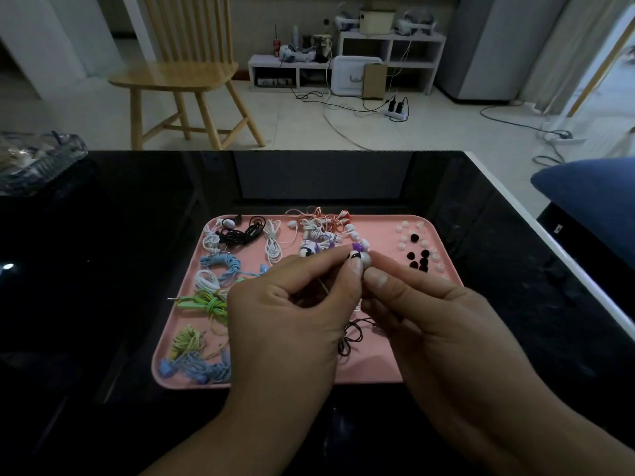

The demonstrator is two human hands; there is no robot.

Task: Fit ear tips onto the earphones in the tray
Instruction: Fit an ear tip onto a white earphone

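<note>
On the pink rectangular plastic tray (pixel 385 367) on the glossy black tabletop (pixel 103 269), coiled wired earphones (pixel 220 266) are laid at the left and loose white and black ear tips (pixel 419 255) at the right. A small black-and-white earbud (pixel 355 257) is pinched by the left hand (pixel 285 321) above the tray's middle. A pale ear tip (pixel 366 260) is pressed against its right side by the right hand (pixel 443 324), so the fitting axis appears to run left to right between the fingertips.

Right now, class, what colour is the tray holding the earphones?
Pink. The tray shows best in the head view, lying on the black table.
</note>
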